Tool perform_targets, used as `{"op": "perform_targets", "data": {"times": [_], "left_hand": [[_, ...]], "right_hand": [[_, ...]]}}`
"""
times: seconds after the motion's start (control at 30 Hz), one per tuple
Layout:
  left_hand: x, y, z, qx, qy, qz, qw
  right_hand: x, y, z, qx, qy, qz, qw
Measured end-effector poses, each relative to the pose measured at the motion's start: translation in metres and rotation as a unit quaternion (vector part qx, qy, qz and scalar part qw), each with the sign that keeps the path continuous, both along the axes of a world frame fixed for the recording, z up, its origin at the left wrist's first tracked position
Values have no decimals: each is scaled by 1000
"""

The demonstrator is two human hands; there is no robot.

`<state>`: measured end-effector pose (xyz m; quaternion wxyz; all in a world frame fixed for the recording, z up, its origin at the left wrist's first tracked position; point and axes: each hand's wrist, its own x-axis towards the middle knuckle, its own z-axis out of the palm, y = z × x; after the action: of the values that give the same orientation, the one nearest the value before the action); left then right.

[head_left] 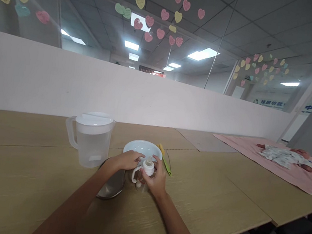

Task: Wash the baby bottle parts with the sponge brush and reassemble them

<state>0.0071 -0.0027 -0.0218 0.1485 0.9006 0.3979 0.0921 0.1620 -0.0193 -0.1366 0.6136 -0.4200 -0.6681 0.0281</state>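
I have the right hand [159, 177] pinching the bottle [148, 168] just before the bowl [142, 145], teat [149, 160] seemingly already fitted, tightness unclear; whether the left hand [130, 160] grips anything, I cannot tell.

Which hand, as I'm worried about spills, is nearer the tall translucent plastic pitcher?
Left. The left hand is to the right of the tall translucent plastic pitcher, apart from it; the right hand is farther right, holding the white-collared clear baby bottle.

Heart-shaped notes [165, 15] dot the glass [91, 15] above a white wall [158, 100].
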Motion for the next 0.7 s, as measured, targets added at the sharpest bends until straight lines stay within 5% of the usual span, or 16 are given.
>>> {"op": "perform_targets", "data": {"times": [0.13,0.3,0.7], "left_hand": [[1,-15,20,-24,-65,11,998],[4,-38,39,-80,-59,-52,994],[16,-41,24,45,33,2,998]], "right_hand": [[0,-1,2,4,-5,6,1000],[-2,-1,1,7,7,23,1000],[-7,-3,1,11,-5,-10,1000]]}}
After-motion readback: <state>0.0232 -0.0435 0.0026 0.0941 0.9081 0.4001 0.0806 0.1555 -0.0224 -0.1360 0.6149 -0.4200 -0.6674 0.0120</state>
